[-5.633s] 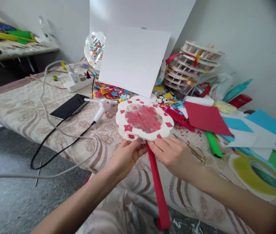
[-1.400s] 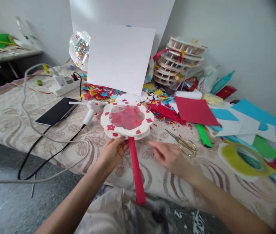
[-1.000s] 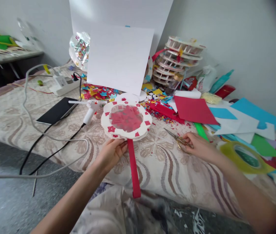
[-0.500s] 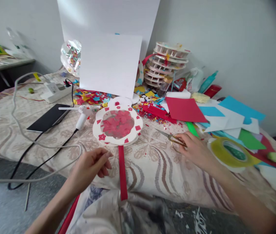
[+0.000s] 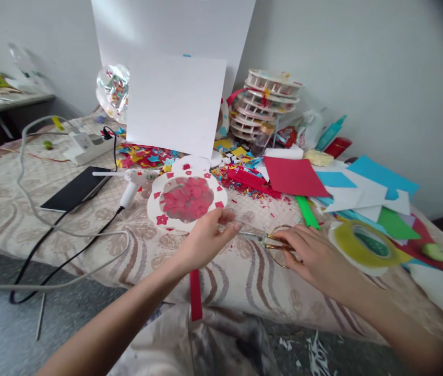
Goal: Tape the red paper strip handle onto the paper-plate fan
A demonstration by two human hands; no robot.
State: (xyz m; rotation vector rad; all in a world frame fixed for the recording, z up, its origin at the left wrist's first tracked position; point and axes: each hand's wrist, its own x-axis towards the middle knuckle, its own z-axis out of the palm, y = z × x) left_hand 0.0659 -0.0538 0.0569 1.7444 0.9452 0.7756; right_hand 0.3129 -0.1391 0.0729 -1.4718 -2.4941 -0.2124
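My right hand (image 5: 307, 256) has its fingers round the gold handles of a pair of scissors (image 5: 259, 237), whose blades point left, low over the tablecloth. Close to the blade tips is my left hand (image 5: 209, 237), thumb and curled fingers apart with nothing seen between them. It covers the lower right edge of a white flower-shaped paper piece (image 5: 154, 206). Red petals (image 5: 188, 196) show behind that piece's clear middle, and small red cutouts dot its rim. A red ribbon strip (image 5: 195, 295) hangs from below it over the table edge, partly hidden by my left wrist.
A white glue gun (image 5: 129, 193) and a black flat case (image 5: 74, 189) lie left, with cables and a power strip (image 5: 92, 151). Right are a yellow tape roll (image 5: 364, 245), coloured paper (image 5: 295, 176) and a green strip (image 5: 306, 211). White board (image 5: 176, 104) and stacked white rings (image 5: 266, 104) stand behind.
My left hand has moved right and up, from beside the ribbon to near the scissors' tips. My right hand has brought the scissors slightly down and left.
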